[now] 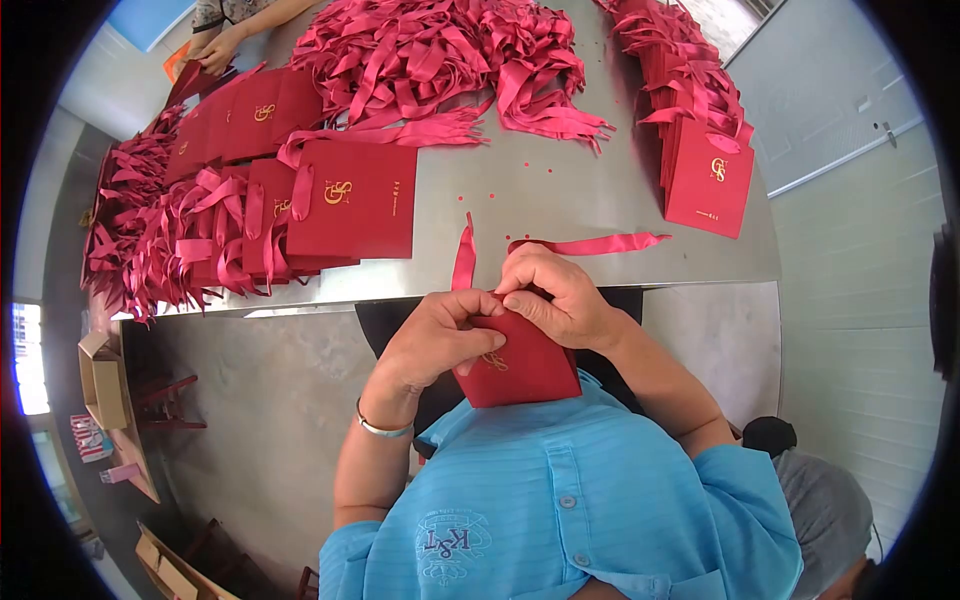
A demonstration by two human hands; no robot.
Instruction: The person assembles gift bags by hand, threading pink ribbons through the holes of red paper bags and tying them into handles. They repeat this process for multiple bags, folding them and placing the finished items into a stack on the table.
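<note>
My left hand (440, 335) and my right hand (558, 298) both grip the top edge of a red paper gift bag (520, 370) with a gold logo, held against my chest over the table edge. A red ribbon (585, 244) runs from my fingers onto the grey table (540, 190), one end pointing up near my left hand, the other trailing right. My fingers pinch where the ribbon meets the bag's rim.
Finished red bags with ribbons lie stacked at the left (350, 200) and right (708, 180). A big heap of loose red ribbons (440, 60) covers the far table. Another person's hand (220, 45) works at the far left. Cardboard boxes (105, 380) stand on the floor.
</note>
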